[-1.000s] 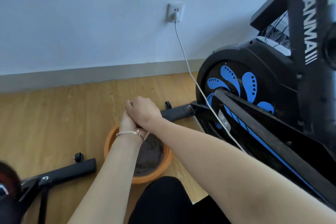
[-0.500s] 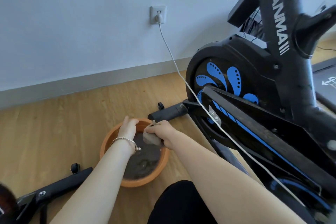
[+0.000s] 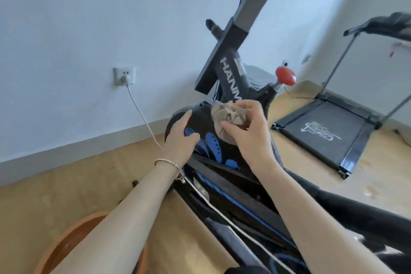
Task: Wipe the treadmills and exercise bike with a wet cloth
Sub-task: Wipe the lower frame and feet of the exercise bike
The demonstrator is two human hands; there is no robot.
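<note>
Fingers (image 3: 255, 107) of right hand (image 3: 249, 133) curled round a bunched, crumpled grey-brown cloth (image 3: 230, 119), thumb pinching its lower edge. Wad held at the upper right of the flywheel cover (image 3: 201, 122) on the exercise bike (image 3: 231, 78); whether touching the black plastic or just clear of it, cannot tell. Left hand (image 3: 180, 138) nearly flat, fingers straight and loosely spread, resting on or just over the cover's upper left, thumb across one of the blue petal marks, holding nothing. Cover directly beyond and below both hands, sloping away leftward and down; frame beam (image 3: 240, 193) running long and diagonal from the cover toward the lower right, beneath the right forearm. Right hand the nearer to the bare part of the cover and to the upright post with the white lettering just above the cloth. Probably the start of the wipe on the bike: next stroke likely across the cover toward the left hand, or down along the beam. White power cord (image 3: 142, 115) strung from the wall socket (image 3: 124, 75) across the beam, a likely snag. Orange basin (image 3: 66, 242) on the floor at lower left, under the left forearm. Treadmill (image 3: 333, 131) well apart at right.
</note>
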